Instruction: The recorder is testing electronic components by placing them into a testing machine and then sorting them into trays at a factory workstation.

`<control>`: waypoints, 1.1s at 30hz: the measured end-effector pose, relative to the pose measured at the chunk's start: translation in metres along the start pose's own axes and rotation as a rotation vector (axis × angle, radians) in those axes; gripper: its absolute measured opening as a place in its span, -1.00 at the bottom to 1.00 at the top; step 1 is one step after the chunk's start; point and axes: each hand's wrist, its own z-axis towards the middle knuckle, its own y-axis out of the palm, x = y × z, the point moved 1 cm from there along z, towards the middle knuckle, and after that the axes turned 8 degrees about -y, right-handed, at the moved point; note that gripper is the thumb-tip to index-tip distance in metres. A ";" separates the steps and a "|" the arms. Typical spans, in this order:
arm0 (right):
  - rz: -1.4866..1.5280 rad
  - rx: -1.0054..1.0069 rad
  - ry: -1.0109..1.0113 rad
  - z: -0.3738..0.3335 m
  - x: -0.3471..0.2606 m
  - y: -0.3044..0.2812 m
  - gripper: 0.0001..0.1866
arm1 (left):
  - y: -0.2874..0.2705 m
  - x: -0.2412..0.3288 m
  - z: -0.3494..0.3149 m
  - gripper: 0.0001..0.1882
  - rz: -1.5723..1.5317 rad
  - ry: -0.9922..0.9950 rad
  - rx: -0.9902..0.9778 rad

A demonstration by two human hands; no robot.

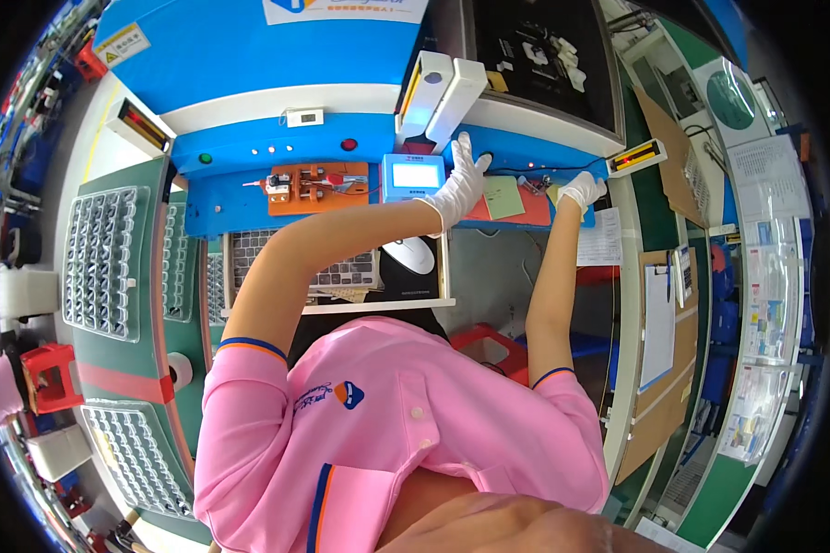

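My left hand, in a white glove, is raised beside a small blue box with a lit screen. Its fingers are stretched out and apart, with nothing seen in them. My right hand, gloved too, is at the right end of the blue bench with its fingers curled in. Whatever it may hold is too small or hidden to make out. Between the hands lie a green paper square, a red mat and some small metal parts. Left of the box sits an orange fixture with clamps.
An open drawer holds a keyboard and a white mouse. Clear trays of small parts lie on a green table at left. Two white light-curtain posts rise behind the box. A clipboard hangs at right.
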 end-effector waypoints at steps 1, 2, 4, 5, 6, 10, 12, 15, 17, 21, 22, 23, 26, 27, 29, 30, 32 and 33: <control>-0.050 -0.008 -0.010 0.011 0.006 -0.001 -0.48 | -0.001 0.000 -0.001 -0.51 0.011 0.010 0.007; -0.102 -0.020 -0.017 0.021 0.014 -0.002 -0.48 | -0.003 0.002 -0.002 -0.50 0.023 0.018 0.010; -0.212 -0.038 -0.025 0.033 0.031 -0.014 -0.48 | -0.009 0.003 -0.005 -0.49 0.031 0.030 0.030; -0.268 -0.055 -0.024 0.033 0.039 -0.018 -0.48 | -0.011 0.001 -0.007 -0.49 0.045 0.027 0.041; -0.274 -0.061 -0.016 0.024 0.040 -0.020 -0.48 | -0.012 -0.003 -0.011 -0.48 0.062 0.017 0.046; 0.185 -0.143 -0.354 -0.085 0.002 -0.014 -0.55 | -0.020 -0.030 -0.025 -0.58 -0.217 0.022 0.012; 0.485 -0.404 -0.431 -0.143 -0.001 -0.023 -0.65 | -0.021 -0.036 -0.056 -0.64 -0.459 0.102 0.011; 0.377 -1.020 -0.595 -0.235 -0.006 -0.024 -0.73 | -0.044 -0.068 -0.126 -0.75 -1.126 0.160 -0.256; 0.227 -1.292 -0.825 -0.288 -0.020 -0.016 -0.74 | -0.028 -0.069 -0.172 -0.75 -1.357 0.118 0.009; 0.198 -1.513 -1.352 -0.357 -0.005 0.012 -0.71 | -0.007 -0.068 -0.239 -0.78 -1.568 -0.232 -0.140; 0.183 -1.510 -1.440 -0.367 0.002 0.019 -0.71 | -0.013 -0.072 -0.252 -0.80 -1.772 -0.455 -0.218; 0.163 -1.501 -1.529 -0.375 0.008 0.024 -0.72 | -0.017 -0.078 -0.261 -0.81 -1.961 -0.687 -0.299; 0.098 -1.509 -1.584 -0.384 0.006 0.027 -0.74 | -0.019 -0.097 -0.280 -0.81 -2.189 -1.006 -0.371; 0.060 -1.526 -1.559 -0.384 -0.001 0.030 -0.75 | -0.018 -0.102 -0.285 -0.80 -2.245 -1.076 -0.345; 0.019 -1.545 -1.538 -0.377 -0.012 0.032 -0.77 | -0.010 -0.111 -0.290 -0.79 -2.305 -1.146 -0.313; -0.022 -1.539 -1.517 -0.368 -0.017 0.033 -0.77 | -0.001 -0.116 -0.292 -0.78 -2.249 -1.127 -0.284; -0.103 -1.524 -1.473 -0.353 -0.023 0.034 -0.76 | 0.013 -0.128 -0.292 -0.75 -2.133 -1.089 -0.231; -0.098 -1.529 -1.477 -0.353 -0.024 0.035 -0.76 | 0.015 -0.134 -0.291 -0.75 -2.134 -1.095 -0.224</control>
